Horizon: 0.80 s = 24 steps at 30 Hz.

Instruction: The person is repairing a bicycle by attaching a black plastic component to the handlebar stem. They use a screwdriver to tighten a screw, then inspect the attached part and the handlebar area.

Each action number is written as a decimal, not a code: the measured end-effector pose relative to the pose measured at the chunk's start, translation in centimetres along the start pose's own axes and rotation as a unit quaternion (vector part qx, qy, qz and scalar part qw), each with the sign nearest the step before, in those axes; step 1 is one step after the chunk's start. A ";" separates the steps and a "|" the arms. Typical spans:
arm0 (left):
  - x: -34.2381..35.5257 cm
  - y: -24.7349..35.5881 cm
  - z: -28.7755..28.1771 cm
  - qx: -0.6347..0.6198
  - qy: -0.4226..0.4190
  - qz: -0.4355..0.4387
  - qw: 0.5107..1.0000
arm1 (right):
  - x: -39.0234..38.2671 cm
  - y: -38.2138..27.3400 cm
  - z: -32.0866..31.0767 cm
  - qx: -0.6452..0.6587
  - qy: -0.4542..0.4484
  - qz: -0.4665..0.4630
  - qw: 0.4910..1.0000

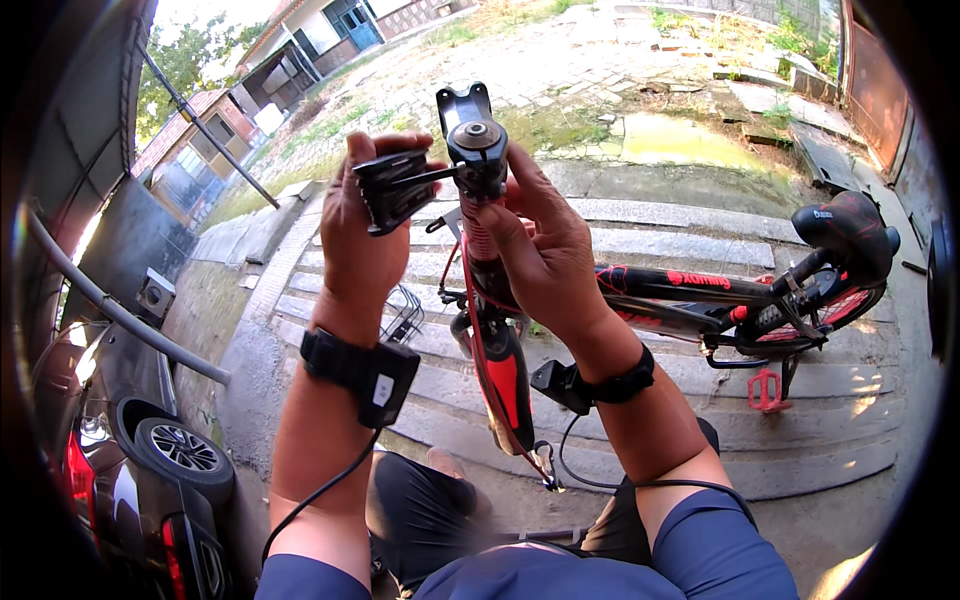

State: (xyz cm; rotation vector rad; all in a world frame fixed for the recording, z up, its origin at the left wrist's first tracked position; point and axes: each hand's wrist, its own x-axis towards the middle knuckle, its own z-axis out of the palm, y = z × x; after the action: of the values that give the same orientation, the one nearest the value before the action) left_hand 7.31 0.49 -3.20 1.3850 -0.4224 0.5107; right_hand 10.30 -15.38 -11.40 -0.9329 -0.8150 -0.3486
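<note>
A red and black bicycle [690,295] stands on paved steps, its front end toward me. My left hand [365,235] is shut on a black folding multi-tool [392,188], with one key of the tool reaching into the side of the black stem [475,140] at the top of the steering tube. My right hand [545,250] is wrapped around the red and black head tube [478,262] just below the stem. Both wrists wear black bands with small devices and cables. The black saddle [848,228] sits at the right.
A red pedal [765,390] hangs below the frame. A wire basket [402,312] lies on the steps behind my left hand. A dark parked car [140,470] is at the lower left. Concrete steps [660,240] and a puddle lie beyond.
</note>
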 end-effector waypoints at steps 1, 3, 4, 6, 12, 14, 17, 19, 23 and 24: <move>-0.4 -0.4 -0.3 -0.033 0.000 -0.007 0.999 | 0.0 0.0 0.0 0.001 0.002 0.000 1.000; -2.0 -0.7 0.0 -0.035 0.016 0.004 0.999 | 0.0 0.4 0.2 0.015 0.002 -0.009 1.000; -2.7 -0.6 0.2 -0.022 0.025 0.006 0.999 | -0.1 0.5 0.3 0.021 0.001 -0.012 1.000; -4.3 -1.1 0.2 -0.044 0.068 -0.009 0.997 | -0.2 0.1 0.4 0.011 0.001 0.002 1.000; -9.8 0.4 3.3 -0.034 0.089 0.004 0.995 | -0.2 0.2 0.9 0.018 0.011 -0.013 1.000; -11.0 0.3 4.5 -0.005 0.088 0.021 0.996 | -0.2 0.1 0.4 0.015 0.014 -0.014 1.000; -12.4 1.5 6.1 0.034 0.117 0.023 0.992 | -0.3 -0.4 0.8 0.047 0.012 0.003 0.999; -13.3 2.3 7.0 0.078 0.113 0.016 0.990 | -0.4 -0.6 0.8 0.069 0.013 0.029 0.997; -13.4 2.0 7.2 0.206 0.100 0.057 0.972 | -0.4 -0.3 0.6 0.008 0.007 -0.014 1.000; -13.2 1.9 6.8 0.245 0.089 0.080 0.962 | -0.4 -0.3 0.6 -0.021 0.003 -0.026 0.999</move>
State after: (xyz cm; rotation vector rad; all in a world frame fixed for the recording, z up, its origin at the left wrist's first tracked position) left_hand -4.49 -7.30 -8.18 1.7691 -0.2696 0.9107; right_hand 9.60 -15.06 -11.35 -0.9495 -0.8303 -0.4149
